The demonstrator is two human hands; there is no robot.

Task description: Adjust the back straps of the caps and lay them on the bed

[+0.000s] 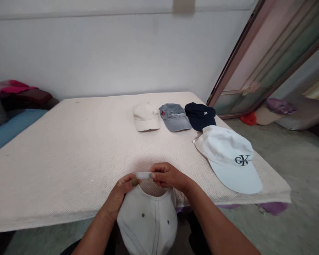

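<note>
A light grey baseball cap [149, 221] hangs at the table's front edge with its back opening facing away from me. My left hand [123, 191] is closed on the left side of that opening, at the base of the strap. Between thumb and fingers, my right hand [168, 175] pinches the other end of the pale adjustment strap [143, 175], which spans the opening. Dark eyelets and a double-stitched seam show on the crown. The cap's brim is out of sight. Nearest to my right arm lies a white cap [225, 148] with dark letters on its front.
On the cream-covered table [69, 152], a beige cap [146, 117], a grey-blue cap [174, 117] and a navy cap [200, 116] sit in a row towards the back. Behind stands a white wall [108, 53]. A sliding door [236, 60] is at the right.
</note>
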